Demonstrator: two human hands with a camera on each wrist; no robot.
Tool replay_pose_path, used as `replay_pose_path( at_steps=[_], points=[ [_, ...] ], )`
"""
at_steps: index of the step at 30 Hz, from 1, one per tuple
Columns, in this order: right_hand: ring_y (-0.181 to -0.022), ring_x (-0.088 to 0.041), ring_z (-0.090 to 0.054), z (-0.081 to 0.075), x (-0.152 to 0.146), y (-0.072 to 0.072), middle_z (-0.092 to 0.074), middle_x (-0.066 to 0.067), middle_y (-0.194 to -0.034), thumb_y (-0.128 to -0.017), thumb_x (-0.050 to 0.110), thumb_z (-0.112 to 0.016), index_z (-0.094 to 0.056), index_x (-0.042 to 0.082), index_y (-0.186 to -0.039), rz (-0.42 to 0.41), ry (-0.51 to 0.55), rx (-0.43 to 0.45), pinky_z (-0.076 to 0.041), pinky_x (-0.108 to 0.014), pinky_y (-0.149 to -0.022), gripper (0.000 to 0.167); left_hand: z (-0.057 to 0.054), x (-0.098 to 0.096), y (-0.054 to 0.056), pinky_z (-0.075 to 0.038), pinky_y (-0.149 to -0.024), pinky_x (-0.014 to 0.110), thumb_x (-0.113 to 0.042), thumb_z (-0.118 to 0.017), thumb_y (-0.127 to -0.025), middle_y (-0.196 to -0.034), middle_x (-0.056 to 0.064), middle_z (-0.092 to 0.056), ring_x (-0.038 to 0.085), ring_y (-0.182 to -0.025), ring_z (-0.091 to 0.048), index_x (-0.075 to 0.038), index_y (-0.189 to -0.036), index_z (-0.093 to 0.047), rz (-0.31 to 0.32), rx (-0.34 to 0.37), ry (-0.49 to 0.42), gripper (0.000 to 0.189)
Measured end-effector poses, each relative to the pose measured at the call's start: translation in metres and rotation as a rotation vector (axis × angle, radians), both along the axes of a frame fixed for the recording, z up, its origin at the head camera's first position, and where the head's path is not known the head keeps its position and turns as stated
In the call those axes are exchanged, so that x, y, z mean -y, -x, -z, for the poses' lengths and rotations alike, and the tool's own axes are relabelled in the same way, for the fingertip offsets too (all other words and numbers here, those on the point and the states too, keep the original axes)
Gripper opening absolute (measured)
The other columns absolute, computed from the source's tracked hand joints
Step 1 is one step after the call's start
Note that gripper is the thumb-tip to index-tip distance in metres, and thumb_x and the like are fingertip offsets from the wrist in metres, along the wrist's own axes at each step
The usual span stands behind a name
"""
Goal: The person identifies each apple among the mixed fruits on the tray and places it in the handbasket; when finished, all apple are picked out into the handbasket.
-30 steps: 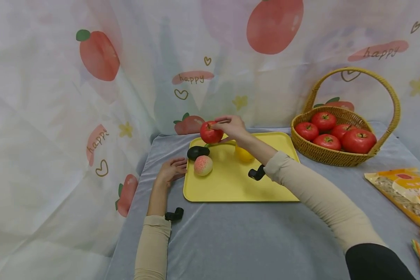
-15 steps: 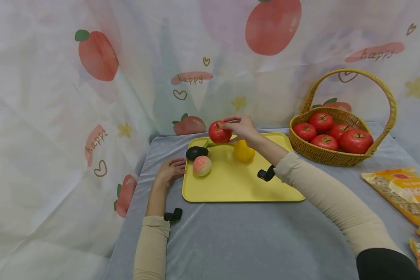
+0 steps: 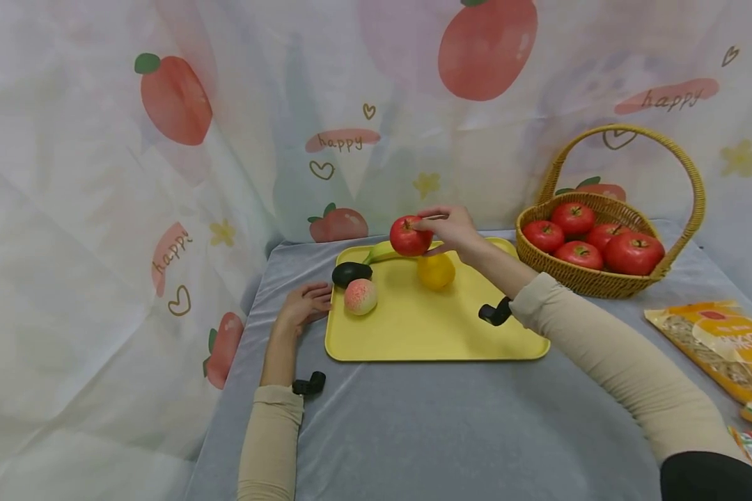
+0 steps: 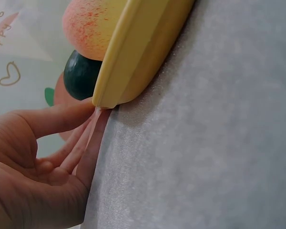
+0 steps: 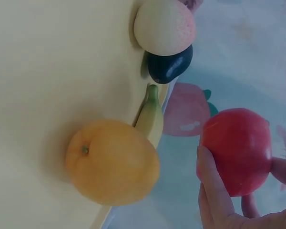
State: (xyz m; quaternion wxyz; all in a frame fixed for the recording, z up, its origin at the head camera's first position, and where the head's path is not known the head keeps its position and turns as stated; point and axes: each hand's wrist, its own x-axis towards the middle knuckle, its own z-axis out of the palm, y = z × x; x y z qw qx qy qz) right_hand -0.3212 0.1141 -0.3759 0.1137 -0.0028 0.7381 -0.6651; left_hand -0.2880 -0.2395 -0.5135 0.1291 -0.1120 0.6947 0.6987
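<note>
My right hand [image 3: 449, 228] holds a red apple [image 3: 409, 236] by its sides, above the back of the yellow tray [image 3: 439, 341]. Below it, an orange [image 3: 436, 272] and a banana [image 3: 385, 252] lie on the tray, the banana partly hidden behind the apple and orange. A peach [image 3: 360, 297] and a dark glossy oval fruit [image 3: 351, 273] sit at the tray's left side. There my left hand [image 3: 303, 304] pinches the tray's rim [image 4: 99, 95], thumb on top and fingers beneath, as the left wrist view shows.
A wicker basket [image 3: 576, 282] with a tall handle and several red apples [image 3: 634, 252] stands at the back right. Orange snack bags [image 3: 727, 355] lie at the table's right side. A printed curtain [image 3: 244, 118] rises behind and left of the grey-covered table [image 3: 426, 431].
My right hand has carried the apple to the right across the back of the tray, uncovering more of the banana and orange. My left hand has stayed at the tray's edge.
</note>
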Motion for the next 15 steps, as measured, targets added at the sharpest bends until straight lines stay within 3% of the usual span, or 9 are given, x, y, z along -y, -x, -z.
replay_pose_path(
  at_steps=[9,15],
  points=[
    [-0.127,-0.038,-0.058,-0.002,-0.021,-0.005,-0.055,-0.021,-0.144,-0.099,0.017,-0.072,-0.057,0.001,-0.143,0.014,-0.004,-0.015,-0.054,-0.062,-0.091,0.049,-0.003,-0.002,-0.001,-0.055,-0.102,0.042,0.013,-0.069,-0.090,-0.148,0.016,-0.058,0.032,-0.133,-0.059,-0.004,-0.150,-0.050,0.017,0.005,-0.018,0.066],
    [-0.128,-0.039,-0.058,-0.005,-0.036,-0.008,-0.054,-0.022,-0.146,-0.100,0.019,-0.072,-0.055,0.001,-0.146,0.030,-0.023,-0.003,-0.061,-0.052,-0.080,0.052,-0.003,-0.003,-0.003,-0.056,-0.101,0.041,0.012,-0.069,-0.090,-0.148,0.015,-0.058,0.031,-0.133,-0.059,-0.005,-0.150,-0.051,0.013,0.000,0.004,0.065]
  ],
)
